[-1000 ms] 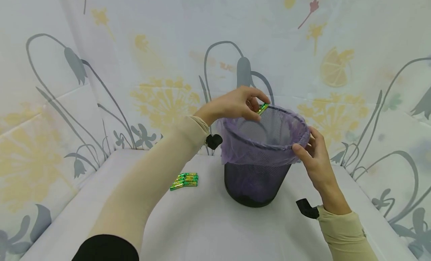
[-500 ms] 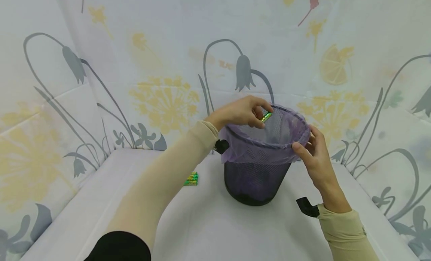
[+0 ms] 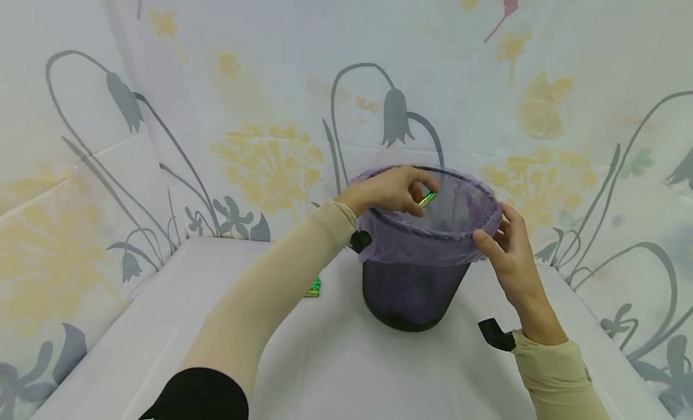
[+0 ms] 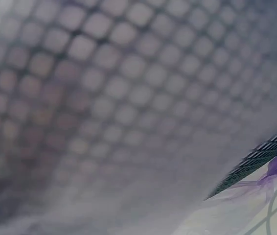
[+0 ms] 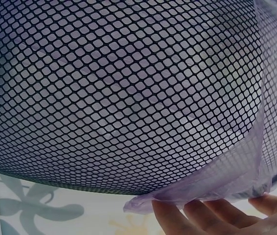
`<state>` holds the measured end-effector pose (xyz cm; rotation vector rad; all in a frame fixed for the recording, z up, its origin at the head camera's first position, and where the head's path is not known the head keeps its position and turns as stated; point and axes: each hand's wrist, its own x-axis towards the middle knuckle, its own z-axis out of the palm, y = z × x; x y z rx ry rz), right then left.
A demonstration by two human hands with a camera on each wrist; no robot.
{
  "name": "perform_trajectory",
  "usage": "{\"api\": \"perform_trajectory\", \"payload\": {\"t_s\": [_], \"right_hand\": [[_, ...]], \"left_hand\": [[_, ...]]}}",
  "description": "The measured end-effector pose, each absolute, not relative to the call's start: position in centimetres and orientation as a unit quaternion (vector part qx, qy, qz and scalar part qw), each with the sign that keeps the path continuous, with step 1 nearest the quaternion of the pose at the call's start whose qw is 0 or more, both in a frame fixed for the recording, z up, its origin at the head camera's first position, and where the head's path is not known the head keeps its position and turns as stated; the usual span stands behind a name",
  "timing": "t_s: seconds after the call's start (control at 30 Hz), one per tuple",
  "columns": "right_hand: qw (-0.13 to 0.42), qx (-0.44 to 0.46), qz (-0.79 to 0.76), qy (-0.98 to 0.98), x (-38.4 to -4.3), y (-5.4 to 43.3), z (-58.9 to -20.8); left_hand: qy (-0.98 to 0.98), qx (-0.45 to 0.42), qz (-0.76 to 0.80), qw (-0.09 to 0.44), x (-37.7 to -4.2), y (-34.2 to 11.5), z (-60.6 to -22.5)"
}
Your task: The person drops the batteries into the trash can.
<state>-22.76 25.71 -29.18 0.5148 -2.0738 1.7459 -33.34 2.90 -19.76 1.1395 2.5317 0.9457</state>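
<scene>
My left hand pinches a small green and gold battery between thumb and fingers, inside the mouth of a black mesh wastebasket. A thin purple bin liner is folded over the basket's rim. On the far right of that rim, my right hand grips the edge, thumb in front and fingers behind. In the right wrist view its fingers lie against the liner's lower fold. Blurred mesh fills most of the left wrist view, which hides the left hand.
More green and gold batteries lie on the white tabletop, left of the basket and partly hidden by my left forearm. A flower-printed cloth stands behind and at both sides.
My left hand has moved down and slightly right with the battery, from above the rim into the basket's mouth. Its forearm now covers more of the batteries. The right hand stays put.
</scene>
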Motion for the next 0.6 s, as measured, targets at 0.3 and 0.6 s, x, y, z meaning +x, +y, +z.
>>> {"api": "perform_trajectory", "payload": {"t_s": [0.3,0.6], "right_hand": [[0.196,0.177,0.605,-0.751,-22.77,25.79,-29.09],[0.196,0.182,0.615,-0.742,-22.81,25.82,-29.24]], "left_hand": [[0.871,0.378,0.298,0.097,-33.17,3.03,-20.04],[0.878,0.374,0.285,0.092,-32.95,3.19,-20.05]]}}
